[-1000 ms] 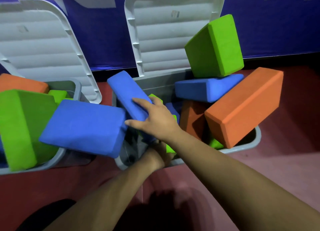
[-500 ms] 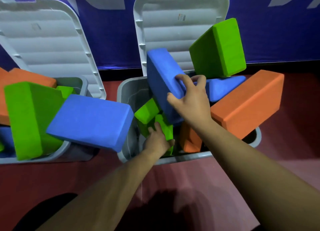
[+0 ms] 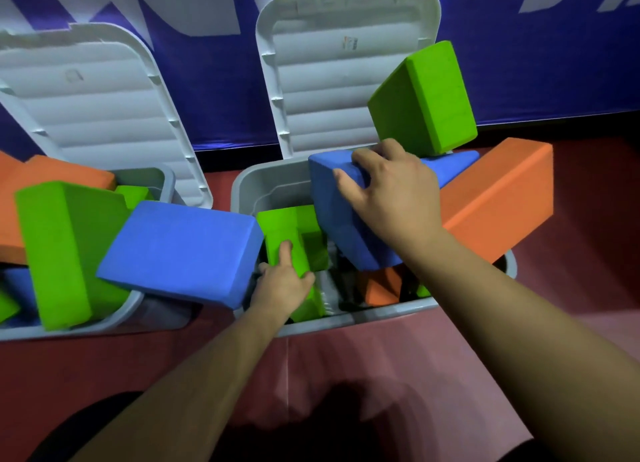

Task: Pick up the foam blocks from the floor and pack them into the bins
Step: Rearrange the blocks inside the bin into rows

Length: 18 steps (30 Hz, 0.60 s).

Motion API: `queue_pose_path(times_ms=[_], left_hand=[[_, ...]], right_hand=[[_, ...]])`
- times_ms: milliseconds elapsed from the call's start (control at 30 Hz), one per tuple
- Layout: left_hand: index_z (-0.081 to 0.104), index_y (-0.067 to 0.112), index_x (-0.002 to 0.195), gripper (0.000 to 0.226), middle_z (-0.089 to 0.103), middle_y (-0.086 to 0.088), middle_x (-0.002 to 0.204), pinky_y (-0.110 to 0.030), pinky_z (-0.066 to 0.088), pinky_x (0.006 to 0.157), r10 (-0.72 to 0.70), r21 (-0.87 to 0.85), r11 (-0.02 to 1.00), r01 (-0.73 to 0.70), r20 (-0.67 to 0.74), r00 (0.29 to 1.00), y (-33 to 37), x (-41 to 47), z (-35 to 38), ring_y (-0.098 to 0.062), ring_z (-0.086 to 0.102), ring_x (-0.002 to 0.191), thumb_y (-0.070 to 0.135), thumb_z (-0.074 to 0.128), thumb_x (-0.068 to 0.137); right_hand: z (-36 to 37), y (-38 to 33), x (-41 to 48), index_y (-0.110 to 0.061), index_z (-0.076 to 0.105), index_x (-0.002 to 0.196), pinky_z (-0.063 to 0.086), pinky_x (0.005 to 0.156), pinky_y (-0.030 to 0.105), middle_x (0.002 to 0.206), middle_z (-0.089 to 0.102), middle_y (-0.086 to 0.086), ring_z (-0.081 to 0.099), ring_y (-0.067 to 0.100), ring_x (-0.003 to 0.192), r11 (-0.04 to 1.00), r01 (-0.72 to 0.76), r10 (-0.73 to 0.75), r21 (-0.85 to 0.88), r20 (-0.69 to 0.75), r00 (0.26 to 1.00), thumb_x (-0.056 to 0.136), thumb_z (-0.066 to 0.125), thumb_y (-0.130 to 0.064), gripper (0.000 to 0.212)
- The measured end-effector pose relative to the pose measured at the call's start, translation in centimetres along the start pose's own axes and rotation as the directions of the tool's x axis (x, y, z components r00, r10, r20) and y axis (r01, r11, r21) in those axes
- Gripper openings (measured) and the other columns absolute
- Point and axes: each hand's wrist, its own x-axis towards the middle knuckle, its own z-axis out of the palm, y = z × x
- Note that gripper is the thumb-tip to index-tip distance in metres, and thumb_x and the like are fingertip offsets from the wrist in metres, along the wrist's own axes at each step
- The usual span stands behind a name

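Two grey bins stand on the red floor, the right bin [image 3: 346,319] in front of me and the left bin [image 3: 86,326] beside it. My right hand [image 3: 391,191] grips a blue foam block [image 3: 332,215] tilted over the right bin's middle. My left hand [image 3: 282,281] reaches into that bin and holds a green block [image 3: 277,229] standing inside. A large orange block [image 3: 498,198] and a green block [image 3: 426,101] stick out at the bin's right. Another blue block [image 3: 180,250] lies across the gap between the bins.
Both white lids [image 3: 343,66] stand open against the blue wall [image 3: 554,63]. The left bin holds a big green block [image 3: 59,250] and an orange block [image 3: 34,184] piled above its rim. Red floor [image 3: 346,375] stretches in front of the bins.
My right hand has lifted the blue block off the left side of the bin and swung it right, over the middle. My left hand came up onto the green block.
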Motion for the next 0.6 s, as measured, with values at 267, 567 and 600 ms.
queue_pose_path(times_ms=[267,567,600], left_hand=[[0.017,0.035,0.148,0.07,0.037,-0.03,0.13,-0.043,0.044,0.101,0.014,-0.037,0.999,-0.012,0.065,0.998,-0.6,0.1,0.2,-0.044,0.059,0.102,0.039,0.058,0.091],[0.019,0.038,0.147,0.07,0.034,-0.025,0.129,-0.041,0.047,0.095,0.018,0.018,1.0,-0.021,0.125,0.992,-1.4,0.2,1.5,-0.044,0.061,0.097,0.03,0.059,0.09],[0.019,0.038,0.147,0.071,0.034,-0.025,0.128,-0.042,0.047,0.095,0.019,0.024,0.999,-0.022,0.129,0.992,-1.4,0.2,1.9,-0.044,0.061,0.096,0.029,0.059,0.089]], right_hand=[[1.9,-1.3,0.3,-0.018,0.072,0.087,0.037,0.065,0.035,0.091,0.063,0.006,0.064,0.032,0.087,0.992,0.014,0.025,-0.123,0.307,0.951,0.087,0.049,-0.06,0.049],[4.4,-0.4,-1.3,-0.017,0.064,0.085,0.043,0.074,0.038,0.099,0.067,0.012,0.062,0.038,0.098,0.982,-0.189,0.169,-0.024,0.571,0.803,0.083,0.058,-0.067,0.051],[4.6,-0.4,-2.0,-0.018,0.066,0.093,0.046,0.079,0.039,0.105,0.067,0.013,0.061,0.038,0.103,0.975,-0.221,0.173,0.006,0.599,0.781,0.084,0.055,-0.07,0.054]])
